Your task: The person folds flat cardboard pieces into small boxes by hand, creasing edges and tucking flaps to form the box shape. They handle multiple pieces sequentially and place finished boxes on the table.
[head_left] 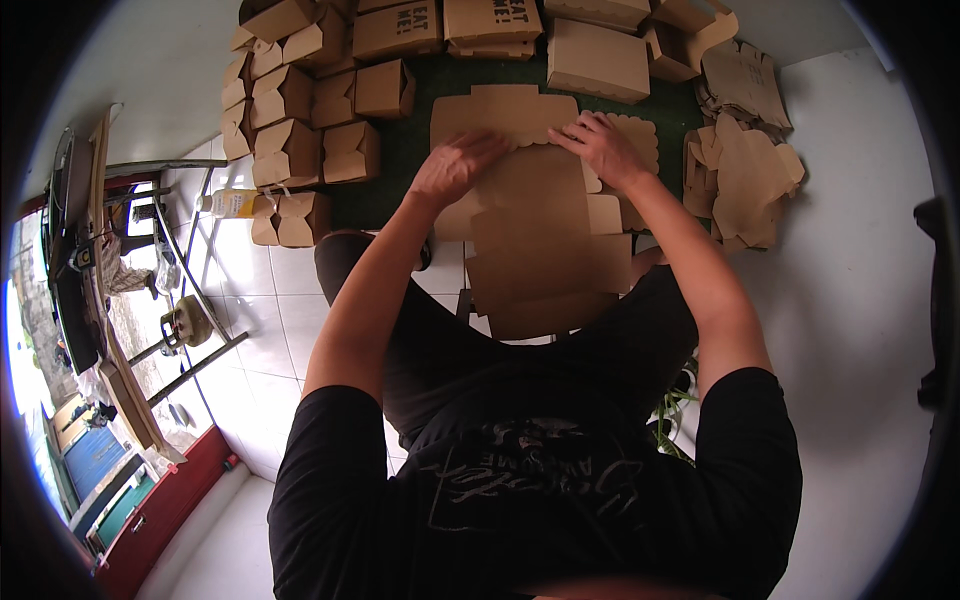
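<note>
On your left, folded brown boxes (300,150) stand in rows by a pale bottle (232,203). Your left hand (452,166) and right hand (605,148) press flat, fingers spread, on the unfolded cardboard sheet (545,240) across your lap, apparently gripping nothing. Loose flat blanks (745,175) lie at right.

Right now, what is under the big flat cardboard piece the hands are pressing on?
Under the flat cardboard sheet a dark green mat shows at its far edge, and white floor tiles and the person's legs nearer. Both hands, left and right, press on top. What lies beneath its middle is covered.
</note>
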The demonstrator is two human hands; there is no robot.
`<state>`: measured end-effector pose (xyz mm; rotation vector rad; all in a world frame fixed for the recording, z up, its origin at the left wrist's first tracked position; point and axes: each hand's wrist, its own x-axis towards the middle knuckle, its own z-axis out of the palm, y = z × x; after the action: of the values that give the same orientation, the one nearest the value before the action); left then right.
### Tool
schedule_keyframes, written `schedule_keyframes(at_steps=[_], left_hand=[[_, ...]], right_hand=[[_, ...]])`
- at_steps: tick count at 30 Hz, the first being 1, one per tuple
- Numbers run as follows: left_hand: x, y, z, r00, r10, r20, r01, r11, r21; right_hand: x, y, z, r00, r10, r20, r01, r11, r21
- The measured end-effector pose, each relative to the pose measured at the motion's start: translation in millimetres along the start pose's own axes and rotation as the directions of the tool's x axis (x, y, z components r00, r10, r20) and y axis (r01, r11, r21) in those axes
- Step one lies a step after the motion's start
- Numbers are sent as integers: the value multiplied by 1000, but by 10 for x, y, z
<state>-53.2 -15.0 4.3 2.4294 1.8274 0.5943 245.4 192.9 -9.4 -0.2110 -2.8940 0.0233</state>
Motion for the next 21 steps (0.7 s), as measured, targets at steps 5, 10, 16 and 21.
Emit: schedule_keyframes(at_steps=[5, 10, 16, 21], left_hand=[[4, 139, 42, 999, 28, -16, -26, 994, 102], [198, 571, 245, 973, -217, -76, 225, 964, 138], [410, 1008, 468, 869, -493, 56, 446, 825, 346], [389, 1164, 656, 804, -588, 92, 509, 760, 405]], right_hand=[[-63, -255, -62, 988, 135, 71, -138, 990, 41], [139, -597, -10, 936, 329, 127, -334, 942, 17], [367, -1097, 30, 816, 559, 145, -553, 829, -83], [285, -1151, 178, 832, 544, 110, -516, 831, -206]])
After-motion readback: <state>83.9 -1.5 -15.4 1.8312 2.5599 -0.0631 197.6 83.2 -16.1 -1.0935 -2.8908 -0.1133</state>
